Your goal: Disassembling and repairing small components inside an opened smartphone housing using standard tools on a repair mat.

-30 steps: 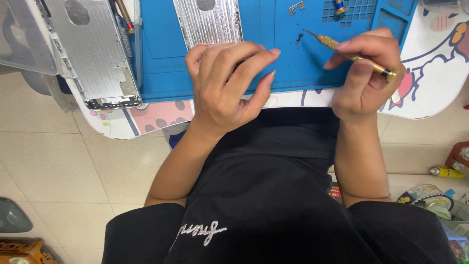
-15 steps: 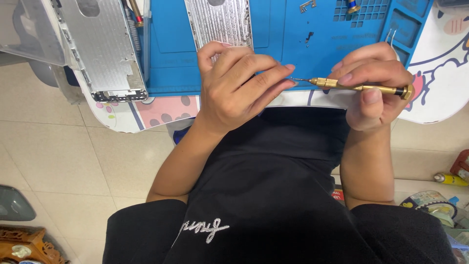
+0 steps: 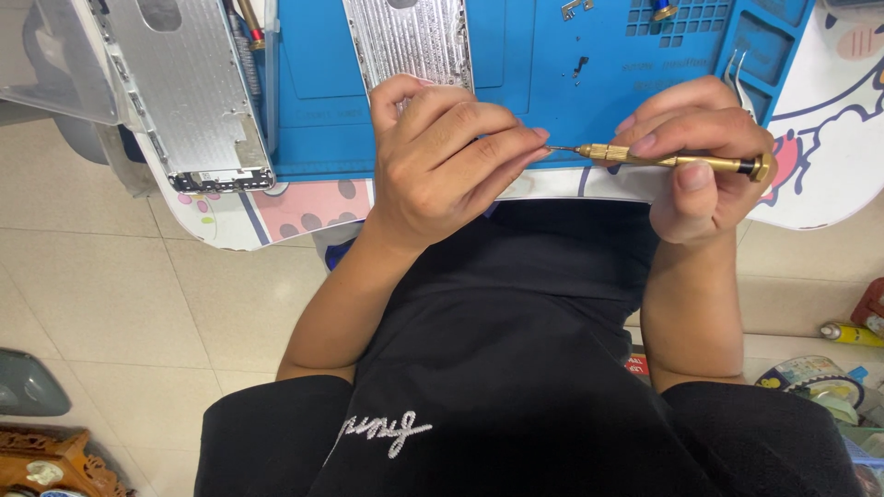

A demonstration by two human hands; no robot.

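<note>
My right hand [image 3: 692,152] holds a slim brass screwdriver [image 3: 672,160] level, its thin tip pointing left. My left hand [image 3: 440,161] is curled, with the fingertips pinched right at the screwdriver's tip; whatever they pinch is too small to see. Both hands hover over the near edge of a blue work mat [image 3: 552,74]. A silver ribbed metal panel [image 3: 412,39] lies on the mat just beyond my left hand.
A silver laptop shell [image 3: 189,97] rests at the left of the mat on a patterned desk cover [image 3: 304,202]. Small screws and a bracket [image 3: 580,64] sit on the mat; tweezers [image 3: 741,78] stand at its right edge. Tiled floor and clutter lie below.
The screwdriver has swung from slanted to level, and my left fingertips have closed in on its tip. Both hands have drawn slightly nearer to me.
</note>
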